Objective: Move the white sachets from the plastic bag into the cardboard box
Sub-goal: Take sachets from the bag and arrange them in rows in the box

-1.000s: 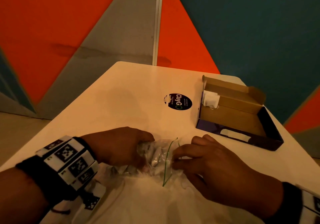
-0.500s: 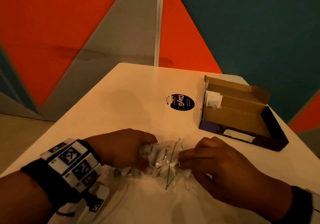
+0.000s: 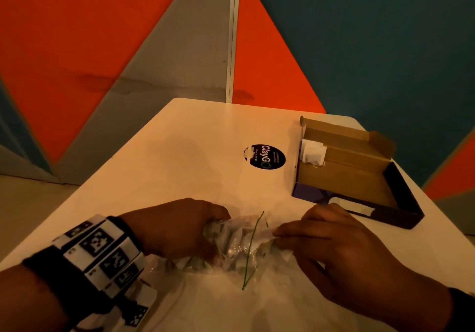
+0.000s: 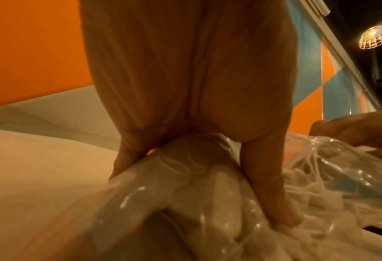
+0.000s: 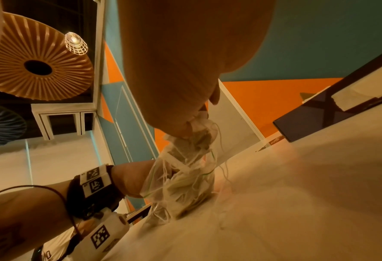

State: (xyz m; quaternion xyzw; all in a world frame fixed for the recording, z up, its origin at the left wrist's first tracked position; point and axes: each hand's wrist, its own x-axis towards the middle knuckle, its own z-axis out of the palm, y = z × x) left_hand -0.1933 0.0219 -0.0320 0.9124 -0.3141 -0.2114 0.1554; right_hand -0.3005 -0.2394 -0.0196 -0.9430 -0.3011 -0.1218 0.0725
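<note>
A clear plastic bag (image 3: 239,241) with a green zip line lies on the white table (image 3: 180,157) near its front edge, stuffed with white sachets (image 4: 210,190) and their strings. My left hand (image 3: 180,226) grips the bag's left end, fingers curled round it. My right hand (image 3: 331,244) pinches a sachet (image 5: 200,121) at the bag's right side, at its mouth (image 5: 185,159). The open cardboard box (image 3: 352,175) stands at the right, beyond my right hand, with white sachets (image 3: 312,153) tucked in its far left corner.
A round black sticker (image 3: 264,156) marks the table between the bag and the box. The table's right edge runs just past the box. Orange, grey and teal wall panels (image 3: 257,56) rise behind the table.
Both hands stay on the bag. The right hand's fingers have shifted slightly at the bag's mouth, drawing the sachet a little to the right.
</note>
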